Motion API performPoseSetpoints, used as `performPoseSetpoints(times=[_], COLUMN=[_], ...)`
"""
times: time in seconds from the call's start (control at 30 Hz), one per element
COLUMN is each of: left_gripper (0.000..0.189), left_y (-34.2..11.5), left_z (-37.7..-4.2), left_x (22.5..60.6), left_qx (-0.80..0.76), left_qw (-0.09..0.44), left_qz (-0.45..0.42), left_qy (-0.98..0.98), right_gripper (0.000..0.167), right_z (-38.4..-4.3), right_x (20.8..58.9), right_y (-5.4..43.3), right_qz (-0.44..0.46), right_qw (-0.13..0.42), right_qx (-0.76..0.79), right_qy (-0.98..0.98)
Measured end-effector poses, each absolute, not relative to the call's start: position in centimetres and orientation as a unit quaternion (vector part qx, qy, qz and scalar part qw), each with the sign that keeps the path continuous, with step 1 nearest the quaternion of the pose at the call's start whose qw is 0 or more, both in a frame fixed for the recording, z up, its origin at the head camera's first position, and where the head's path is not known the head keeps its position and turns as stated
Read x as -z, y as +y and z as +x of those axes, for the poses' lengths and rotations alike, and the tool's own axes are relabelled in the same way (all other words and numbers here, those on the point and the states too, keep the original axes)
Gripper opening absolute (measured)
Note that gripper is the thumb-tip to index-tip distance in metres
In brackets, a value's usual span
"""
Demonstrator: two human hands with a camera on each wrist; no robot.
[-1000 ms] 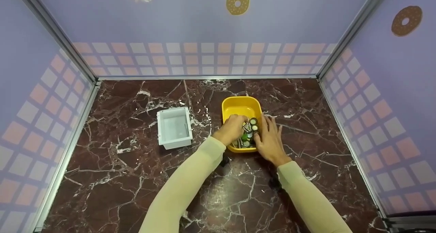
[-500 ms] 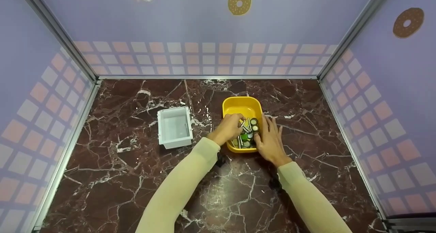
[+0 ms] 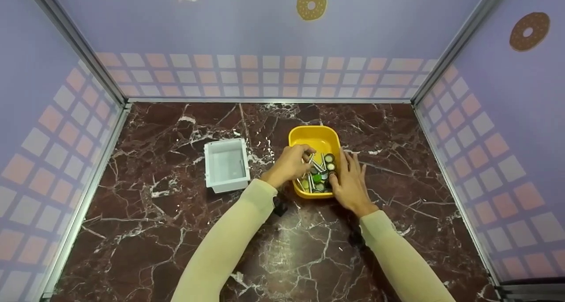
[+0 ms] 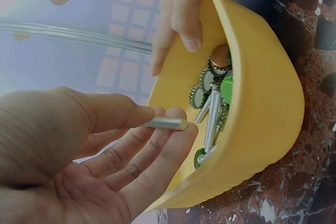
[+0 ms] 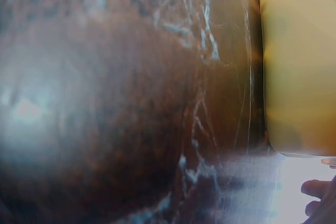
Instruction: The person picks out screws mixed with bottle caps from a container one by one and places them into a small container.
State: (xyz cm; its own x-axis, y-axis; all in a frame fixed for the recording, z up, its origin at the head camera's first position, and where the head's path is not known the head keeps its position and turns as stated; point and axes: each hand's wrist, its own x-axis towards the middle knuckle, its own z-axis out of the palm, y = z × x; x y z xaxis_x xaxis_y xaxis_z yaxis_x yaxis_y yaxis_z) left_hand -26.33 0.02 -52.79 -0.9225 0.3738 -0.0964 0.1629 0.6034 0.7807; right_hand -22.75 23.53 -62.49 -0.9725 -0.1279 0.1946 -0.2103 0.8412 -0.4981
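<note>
My left hand (image 3: pixel 291 160) pinches a silver bolt (image 4: pixel 167 123) between thumb and fingers, above the left side of a yellow container (image 3: pixel 314 132). In the left wrist view the bolt's threaded end points away from the thumb. Inside the container lie several bottle caps (image 4: pixel 198 97), a green cap (image 4: pixel 227 88) and more bolts (image 4: pixel 211 121). My right hand (image 3: pixel 352 185) holds the container's right wall, thumb inside and fingers stretched along the outside. A yellow wall of the container (image 5: pixel 302 66) fills the right of the right wrist view.
A white rectangular bin (image 3: pixel 226 163) stands left of the yellow container, with bare tabletop between them. The dark red marbled table (image 3: pixel 282 244) is bounded by patterned panels (image 3: pixel 269 37) at the back and both sides.
My left hand has drawn up and to the left from the pile with a bolt, uncovering more caps and bolts. The right hand and the container have stayed in place.
</note>
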Motion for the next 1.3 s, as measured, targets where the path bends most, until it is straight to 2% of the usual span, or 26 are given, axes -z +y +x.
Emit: performPoseSetpoints(times=[0.27,0.53,0.97,1.3], left_gripper=[0.041,0.045,0.044,0.049], left_y=[-1.1,-2.8,-5.4,-8.4], left_z=[-26.2,-26.2,-26.1,-25.9], left_x=[52.1,52.1,51.6,51.0], left_qx=[-0.433,-0.466,-0.455,-0.465], left_qw=[0.121,0.141,0.103,0.093], left_qz=[0.14,0.135,0.111,0.084], left_qy=[0.882,0.863,0.877,0.876], right_gripper=[0.089,0.087,0.086,0.088], right_z=[-22.7,-22.8,-22.8,-22.9], right_x=[62.5,62.7,62.6,62.5], right_y=[23.6,23.5,23.6,23.6], right_qz=[0.085,0.083,0.081,0.081], right_qw=[0.067,0.061,0.064,0.059], right_qx=[-0.268,-0.271,-0.27,-0.276], right_qy=[-0.957,-0.957,-0.957,-0.956])
